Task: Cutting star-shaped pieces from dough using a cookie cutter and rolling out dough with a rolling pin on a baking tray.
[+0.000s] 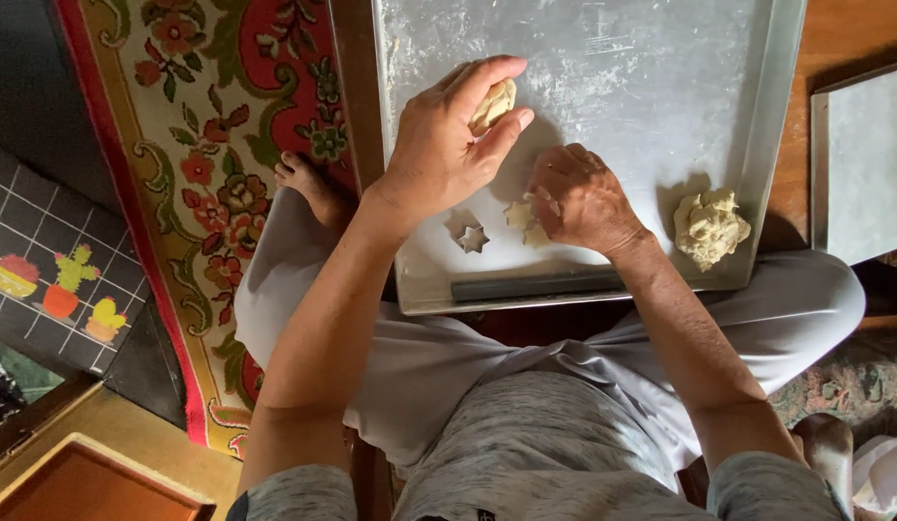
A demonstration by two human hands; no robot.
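Note:
My left hand [443, 145] is raised over a metal baking tray [661, 58] and pinches a small piece of pale dough [494, 104] between thumb and fingers. My right hand [579, 198] rests on the tray with its fingers curled down onto a flat star-shaped dough piece [522, 217]. A small star-shaped metal cutter [472, 238] lies on the tray just below my left hand. A lump of pale dough [709, 227] sits near the tray's right edge, apart from both hands.
The tray lies on a dark wooden surface [834, 29] over my lap; a second metal tray [868, 164] is at the right. A patterned red carpet [207, 145] covers the floor at left, with a cactus-print mat [53, 280] and an orange box [91, 482].

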